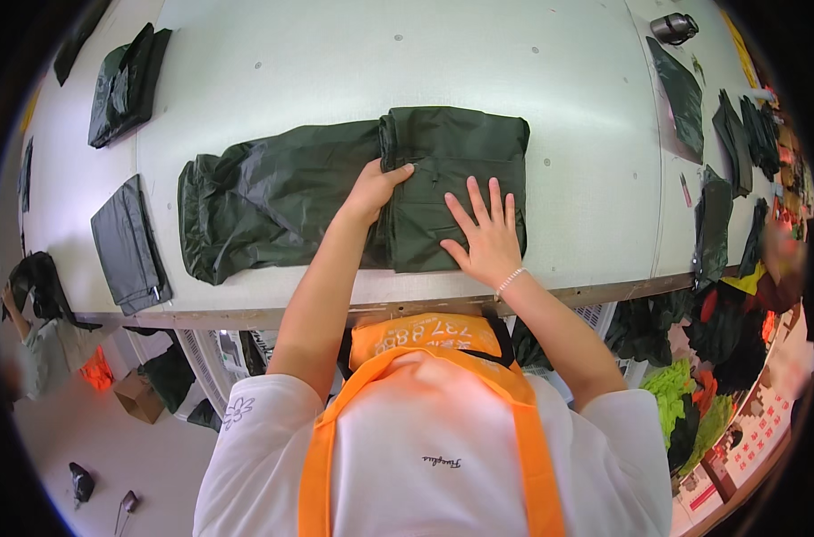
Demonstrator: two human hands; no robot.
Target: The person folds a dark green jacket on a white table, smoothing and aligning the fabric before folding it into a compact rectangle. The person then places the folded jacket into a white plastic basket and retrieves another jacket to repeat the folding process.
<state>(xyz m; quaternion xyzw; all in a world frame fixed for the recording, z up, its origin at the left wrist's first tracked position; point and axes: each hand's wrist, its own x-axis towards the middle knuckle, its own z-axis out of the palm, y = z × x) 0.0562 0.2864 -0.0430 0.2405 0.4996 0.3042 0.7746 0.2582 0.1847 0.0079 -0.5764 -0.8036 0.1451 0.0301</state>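
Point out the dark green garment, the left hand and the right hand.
dark green garment [272,201]: head view, unfolded left part.
left hand [375,188]: head view, back of hand.
right hand [489,242]: head view, back of hand.

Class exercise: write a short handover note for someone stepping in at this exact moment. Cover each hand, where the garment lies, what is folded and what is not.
Left hand: gripping the fold edge of the dark green garment, fingers curled over it.
Right hand: flat, fingers spread, pressing the folded part down.
Garment: on the white table, near the front edge.
Done: right portion doubled into a neat block.
Left: the left portion lies spread out and wrinkled, unfolded.
Nearby: other dark folded pieces at the table's left and right edges.
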